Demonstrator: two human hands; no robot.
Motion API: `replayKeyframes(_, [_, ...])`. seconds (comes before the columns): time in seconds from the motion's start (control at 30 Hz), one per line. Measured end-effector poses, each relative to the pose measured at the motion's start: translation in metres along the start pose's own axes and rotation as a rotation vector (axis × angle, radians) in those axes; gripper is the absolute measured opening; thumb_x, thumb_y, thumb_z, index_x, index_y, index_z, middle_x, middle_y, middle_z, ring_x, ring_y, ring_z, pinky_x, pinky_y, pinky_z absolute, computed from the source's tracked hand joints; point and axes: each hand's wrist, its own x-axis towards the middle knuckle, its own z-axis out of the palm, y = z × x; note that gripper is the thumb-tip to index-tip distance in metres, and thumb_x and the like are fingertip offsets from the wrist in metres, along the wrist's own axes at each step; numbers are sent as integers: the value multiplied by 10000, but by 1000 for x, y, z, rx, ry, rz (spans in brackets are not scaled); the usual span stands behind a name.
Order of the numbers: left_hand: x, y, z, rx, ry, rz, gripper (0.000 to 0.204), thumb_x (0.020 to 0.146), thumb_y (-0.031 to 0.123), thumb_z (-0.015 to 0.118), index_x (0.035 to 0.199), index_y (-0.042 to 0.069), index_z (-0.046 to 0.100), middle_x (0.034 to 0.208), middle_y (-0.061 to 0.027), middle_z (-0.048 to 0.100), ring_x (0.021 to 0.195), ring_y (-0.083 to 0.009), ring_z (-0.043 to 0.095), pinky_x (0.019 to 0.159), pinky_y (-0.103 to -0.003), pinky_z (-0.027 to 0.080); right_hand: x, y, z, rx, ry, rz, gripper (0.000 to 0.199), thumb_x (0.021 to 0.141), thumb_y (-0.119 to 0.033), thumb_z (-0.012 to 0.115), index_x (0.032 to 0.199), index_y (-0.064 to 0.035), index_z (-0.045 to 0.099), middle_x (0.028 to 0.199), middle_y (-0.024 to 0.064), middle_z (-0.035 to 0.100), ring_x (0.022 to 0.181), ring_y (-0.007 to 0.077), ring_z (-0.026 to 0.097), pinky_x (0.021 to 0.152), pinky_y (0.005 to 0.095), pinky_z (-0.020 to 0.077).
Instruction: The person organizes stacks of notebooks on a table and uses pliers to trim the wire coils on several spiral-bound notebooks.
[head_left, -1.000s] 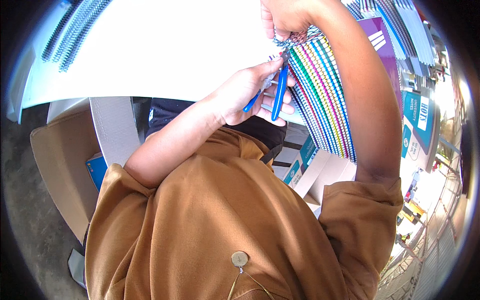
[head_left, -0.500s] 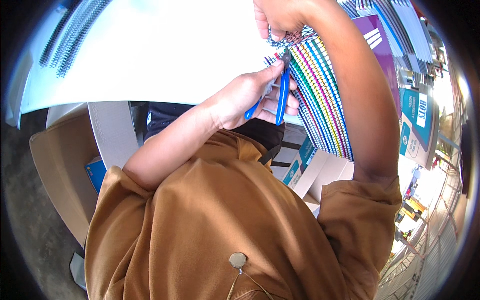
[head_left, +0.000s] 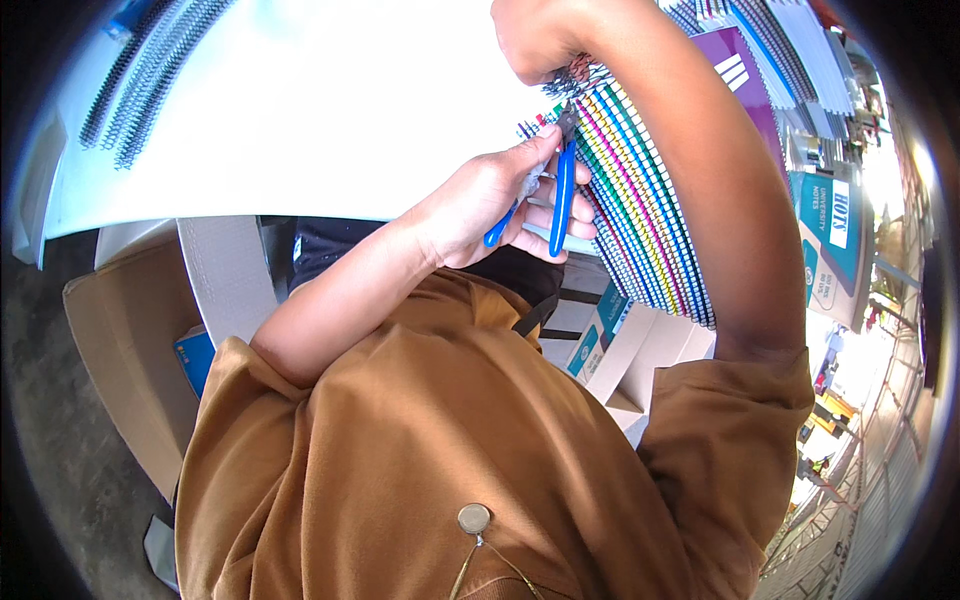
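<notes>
A: Any print?
B: Right carton (head_left: pixel 826 240). Bold blue capitals on a white panel (head_left: pixel 840 212), smaller white capitals on the teal beside it, fine print lower down.
A: Others?
B: Lower carton (head_left: pixel 597 336): teal, lettering partly legible. Blue item (head_left: pixel 196 362), far left: tiny light marks, too small to read.

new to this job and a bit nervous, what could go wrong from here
The left hand holds blue-handled pliers with their tips close to the coloured coil spines, so a slip might nick or bend one. The right hand is just beyond those tips, near dark wire coils, so its fingers could get pinched or scratched.
</notes>
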Motion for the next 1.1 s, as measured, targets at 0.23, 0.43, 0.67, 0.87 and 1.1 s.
replayKeyframes(0.23, [6,-9,-6,-63,-25,48,483,979,496,275,1034,77,510,768,-54,526,670,-174,581,602,-310,528,-10,9,-21,-98,-272,-75,241,662,-107,686,882,-9,700,839,134,680,729,239,625,637,365,492])
replayKeyframes(0.43, [-7,2,6,56,-1,6,526,979,505,269,1104,55,513,897,-97,610,877,-221,637,693,-360,529,-8,22,-13,107,-168,-186,210,653,-42,683,860,-55,716,778,98,680,691,220,608,624,350,485])
replayKeyframes(0.67, [2,1,-7,-43,-93,33,546,976,514,262,1095,49,524,857,-89,597,875,-220,635,693,-382,551,-2,28,-8,151,-140,-248,226,646,-27,697,870,-50,714,796,95,686,710,217,619,630,343,494])
replayKeyframes(0.87, [-1,5,7,-63,56,13,524,975,507,271,1082,59,522,826,-76,556,728,-201,622,632,-346,564,-8,28,-10,188,-114,-275,232,644,-9,695,874,-36,713,801,102,688,713,217,624,628,342,501])
replayKeyframes(1.1, [1,-2,0,65,13,58,482,976,501,283,1034,69,489,751,-55,519,652,-182,581,571,-297,520,-7,31,-6,212,-84,-257,226,637,-5,696,860,-39,716,797,107,686,712,219,621,627,351,495])
